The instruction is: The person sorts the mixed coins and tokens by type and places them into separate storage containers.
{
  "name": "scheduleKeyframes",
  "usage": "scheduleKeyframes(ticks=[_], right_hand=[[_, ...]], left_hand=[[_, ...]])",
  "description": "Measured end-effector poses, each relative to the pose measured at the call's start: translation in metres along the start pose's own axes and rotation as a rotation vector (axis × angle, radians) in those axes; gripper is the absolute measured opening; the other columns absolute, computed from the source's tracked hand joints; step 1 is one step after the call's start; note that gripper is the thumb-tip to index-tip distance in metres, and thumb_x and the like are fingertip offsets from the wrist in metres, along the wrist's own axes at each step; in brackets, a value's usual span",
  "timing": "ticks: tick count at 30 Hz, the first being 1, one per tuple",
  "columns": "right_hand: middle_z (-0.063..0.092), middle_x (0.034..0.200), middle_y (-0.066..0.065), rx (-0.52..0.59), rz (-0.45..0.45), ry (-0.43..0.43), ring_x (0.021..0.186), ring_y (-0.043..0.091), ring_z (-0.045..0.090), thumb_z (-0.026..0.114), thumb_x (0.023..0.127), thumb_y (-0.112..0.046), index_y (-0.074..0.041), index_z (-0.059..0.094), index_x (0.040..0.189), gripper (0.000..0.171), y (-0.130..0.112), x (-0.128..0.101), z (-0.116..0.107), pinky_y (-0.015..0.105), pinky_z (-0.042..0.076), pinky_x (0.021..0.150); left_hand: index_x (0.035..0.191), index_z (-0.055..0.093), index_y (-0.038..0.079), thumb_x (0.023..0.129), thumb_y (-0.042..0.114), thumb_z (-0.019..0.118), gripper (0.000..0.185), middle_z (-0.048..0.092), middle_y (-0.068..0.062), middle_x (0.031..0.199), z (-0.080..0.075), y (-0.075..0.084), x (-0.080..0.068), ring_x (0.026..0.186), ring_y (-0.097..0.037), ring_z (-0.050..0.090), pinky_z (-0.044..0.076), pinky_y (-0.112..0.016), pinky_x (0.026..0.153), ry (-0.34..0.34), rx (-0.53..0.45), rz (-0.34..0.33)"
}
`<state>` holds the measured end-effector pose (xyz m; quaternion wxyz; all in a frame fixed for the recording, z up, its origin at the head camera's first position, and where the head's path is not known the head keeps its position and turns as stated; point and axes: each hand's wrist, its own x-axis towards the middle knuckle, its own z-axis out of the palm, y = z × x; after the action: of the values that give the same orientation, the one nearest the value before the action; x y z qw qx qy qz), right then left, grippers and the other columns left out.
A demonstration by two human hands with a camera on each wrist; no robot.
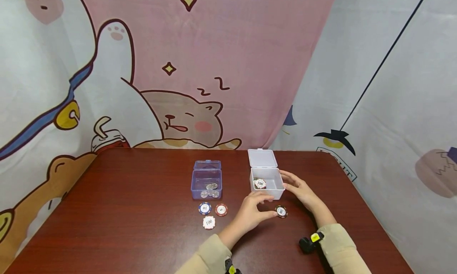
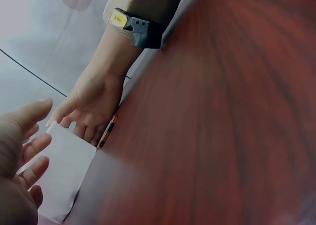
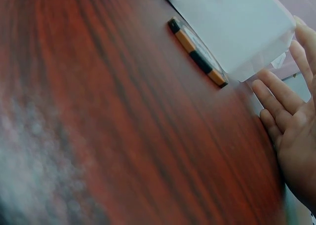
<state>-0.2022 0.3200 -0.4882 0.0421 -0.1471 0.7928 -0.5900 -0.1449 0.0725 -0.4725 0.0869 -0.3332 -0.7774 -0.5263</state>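
Note:
A white plastic box (image 1: 271,192) stands with its lid (image 1: 262,158) raised at the back, and a few chips, a white "100" poker chip (image 1: 260,183) on top, lie in its left part. My left hand (image 1: 251,212) hovers by the box's front left, fingers slightly bent and holding nothing. At the box's right side is my right hand (image 1: 303,192), its fingertips against or very near the wall, fingers relaxed. A black-and-orange poker chip (image 3: 200,59) lies flat on the table in front of the box; in the head view my left thumb tip is close to it.
Left of the white box stands a clear blue box (image 1: 194,192), lid open, with several shiny clear discs (image 1: 212,186) inside. Before it lie a blue chip (image 1: 205,208), a red chip (image 1: 221,209) and a white chip (image 1: 209,222). A printed cloth (image 1: 250,68) hangs behind the table (image 1: 125,210).

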Motion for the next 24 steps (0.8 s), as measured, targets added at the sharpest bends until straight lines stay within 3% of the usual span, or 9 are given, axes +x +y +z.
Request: scheduleKeyframes(ticks=[5,11,17,24], right_hand=[[0.044,0.14,0.023,0.018,-0.012,-0.007,0.124,0.038,0.044,0.053,0.097,-0.005,-0.004,0.037,0.145,0.051,0.0,0.0,0.001,0.027,0.039,0.093],[0.043,0.141,0.023,0.028,-0.023,-0.013,0.125,0.038,0.043,0.052,0.097,-0.004,-0.003,0.036,0.146,0.051,0.0,0.0,0.001,0.022,0.039,0.091],[0.045,0.14,0.022,0.028,-0.021,-0.018,0.124,0.033,0.046,0.053,0.097,-0.006,-0.005,0.039,0.145,0.05,0.002,0.001,0.0,0.023,0.039,0.093],[0.043,0.141,0.024,0.04,-0.016,-0.017,0.126,0.039,0.042,0.052,0.097,-0.004,-0.003,0.036,0.146,0.052,0.0,0.001,0.0,0.022,0.039,0.091]], left_hand=[[0.108,0.072,0.005,0.074,0.019,0.083,0.039,0.068,0.001,0.103,0.006,-0.001,-0.003,0.087,-0.01,0.058,0.044,-0.017,0.076,-0.036,0.093,0.01],[0.107,0.073,0.007,0.071,0.02,0.084,0.04,0.067,0.004,0.102,0.015,-0.002,-0.004,0.084,-0.008,0.057,0.041,-0.015,0.075,-0.047,0.149,-0.024],[0.107,0.073,0.009,0.071,0.022,0.084,0.04,0.067,0.004,0.104,0.025,-0.002,-0.003,0.085,-0.007,0.056,0.039,-0.022,0.077,-0.048,0.179,-0.059],[0.109,0.073,0.011,0.071,0.023,0.085,0.042,0.067,0.004,0.108,0.034,0.0,-0.001,0.09,-0.005,0.054,0.034,-0.025,0.078,-0.048,0.222,-0.115]])
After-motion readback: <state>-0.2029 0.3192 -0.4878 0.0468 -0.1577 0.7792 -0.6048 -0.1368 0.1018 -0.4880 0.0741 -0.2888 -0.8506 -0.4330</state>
